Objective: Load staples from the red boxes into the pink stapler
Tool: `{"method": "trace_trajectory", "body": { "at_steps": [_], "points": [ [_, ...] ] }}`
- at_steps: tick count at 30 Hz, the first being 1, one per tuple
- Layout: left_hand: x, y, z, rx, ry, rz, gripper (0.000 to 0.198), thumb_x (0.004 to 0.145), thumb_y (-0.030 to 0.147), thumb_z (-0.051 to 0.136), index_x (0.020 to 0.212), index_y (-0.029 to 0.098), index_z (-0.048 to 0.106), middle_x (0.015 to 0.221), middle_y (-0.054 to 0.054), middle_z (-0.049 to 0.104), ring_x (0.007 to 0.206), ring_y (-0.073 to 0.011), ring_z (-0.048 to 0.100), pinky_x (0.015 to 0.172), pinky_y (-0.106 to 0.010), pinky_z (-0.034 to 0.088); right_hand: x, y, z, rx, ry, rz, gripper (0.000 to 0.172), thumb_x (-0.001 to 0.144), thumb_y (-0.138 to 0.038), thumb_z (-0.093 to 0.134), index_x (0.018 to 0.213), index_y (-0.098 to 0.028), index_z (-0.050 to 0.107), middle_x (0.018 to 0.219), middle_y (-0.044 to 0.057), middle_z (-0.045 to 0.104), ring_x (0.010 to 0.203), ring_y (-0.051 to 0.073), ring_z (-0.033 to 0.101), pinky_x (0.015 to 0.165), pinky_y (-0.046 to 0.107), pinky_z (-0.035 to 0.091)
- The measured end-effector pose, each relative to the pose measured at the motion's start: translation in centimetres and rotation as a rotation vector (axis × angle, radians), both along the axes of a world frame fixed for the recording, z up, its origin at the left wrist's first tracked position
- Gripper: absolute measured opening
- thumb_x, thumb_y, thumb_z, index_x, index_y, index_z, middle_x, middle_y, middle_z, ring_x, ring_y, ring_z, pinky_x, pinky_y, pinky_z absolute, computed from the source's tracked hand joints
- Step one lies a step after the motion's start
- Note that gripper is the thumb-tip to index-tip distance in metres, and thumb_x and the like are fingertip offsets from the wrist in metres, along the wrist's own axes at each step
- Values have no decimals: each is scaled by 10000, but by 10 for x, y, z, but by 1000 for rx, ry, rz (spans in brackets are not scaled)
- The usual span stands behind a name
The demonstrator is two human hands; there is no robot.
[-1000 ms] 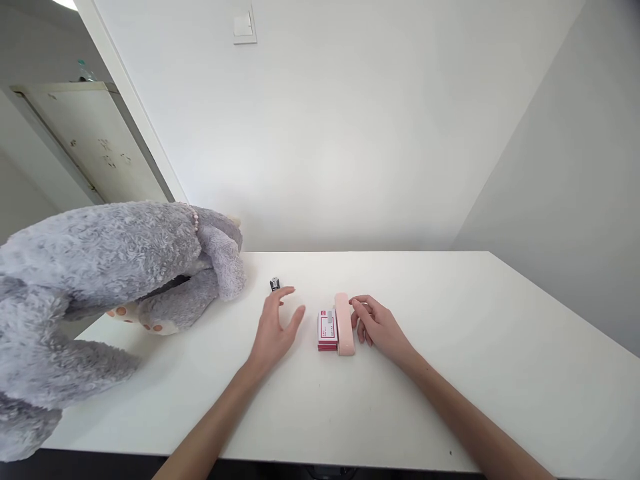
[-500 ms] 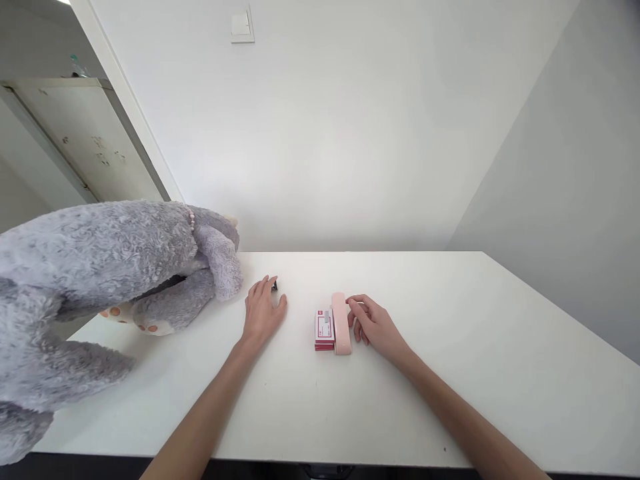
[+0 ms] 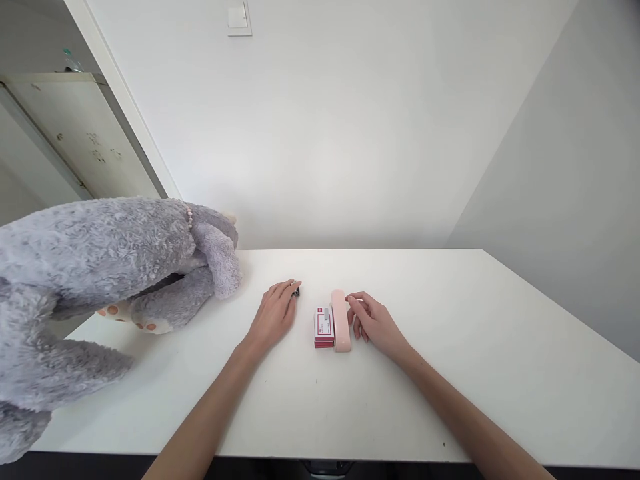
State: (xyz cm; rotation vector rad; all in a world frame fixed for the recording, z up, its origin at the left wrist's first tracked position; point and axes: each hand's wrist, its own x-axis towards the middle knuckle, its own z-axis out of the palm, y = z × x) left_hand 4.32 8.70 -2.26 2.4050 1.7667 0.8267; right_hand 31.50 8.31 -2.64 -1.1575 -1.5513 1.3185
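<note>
My left hand (image 3: 275, 315) lies on the white table (image 3: 450, 373) with its fingers closed around a small black object (image 3: 297, 291) that peeks out at the fingertips. A pink stapler (image 3: 341, 321) lies lengthwise in the middle of the table, with a small red and white box (image 3: 324, 327) touching its left side. My right hand (image 3: 376, 323) rests just right of the stapler, fingers curled and touching its side near the far end.
A large grey plush toy (image 3: 95, 267) lies across the table's left end, its ear hanging near the back. A white wall with a light switch (image 3: 237, 16) stands behind. A door (image 3: 75, 140) is at the far left.
My left hand reached to the small black object near the plush toy, closed on it and drew it right, toward the stapler. My right hand has stayed beside the stapler.
</note>
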Motion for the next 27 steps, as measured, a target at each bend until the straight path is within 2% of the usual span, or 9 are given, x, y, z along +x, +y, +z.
{"method": "trace_trajectory", "body": {
  "at_steps": [5, 9, 18, 24, 27],
  "points": [
    [4, -8, 9, -27, 22, -164, 594, 964, 82, 320, 1457, 317, 552, 1433, -39, 605, 1314, -244, 517, 1120, -490, 440, 0, 1, 0, 2, -3, 1, 456, 967, -661, 475, 1091, -241, 603, 801, 2, 674, 522, 128, 574, 449, 255, 402],
    [8, -11, 13, -48, 38, -237, 724, 879, 6, 348, 1471, 374, 542, 1421, -18, 613, 1283, -244, 538, 1115, -485, 442, -1, 2, -1, 5, -13, 3, 482, 959, -682, 470, 1091, -237, 601, 795, 6, 672, 519, 135, 575, 444, 259, 407],
    [23, -18, 14, -107, -10, -317, 782, 850, -21, 333, 1492, 386, 516, 1402, -31, 588, 1290, -237, 531, 1093, -443, 463, -1, 1, 0, 10, -12, 8, 479, 958, -686, 477, 1068, -241, 615, 799, 4, 679, 523, 131, 576, 444, 256, 399],
    [22, -19, 14, -170, -113, -312, 798, 881, 7, 327, 1601, 349, 310, 1418, -29, 609, 1306, -240, 534, 1116, -477, 450, -1, 1, 1, 15, -29, 5, 489, 958, -694, 472, 1065, -239, 620, 791, 5, 684, 527, 133, 582, 450, 260, 402],
    [21, -18, 13, -184, -148, -303, 779, 899, 37, 350, 1608, 352, 280, 1408, -24, 626, 1301, -241, 547, 1112, -477, 460, -1, 0, 1, 18, -34, 7, 490, 957, -697, 470, 1063, -241, 616, 793, 7, 684, 530, 138, 584, 453, 263, 401]
  ]
}}
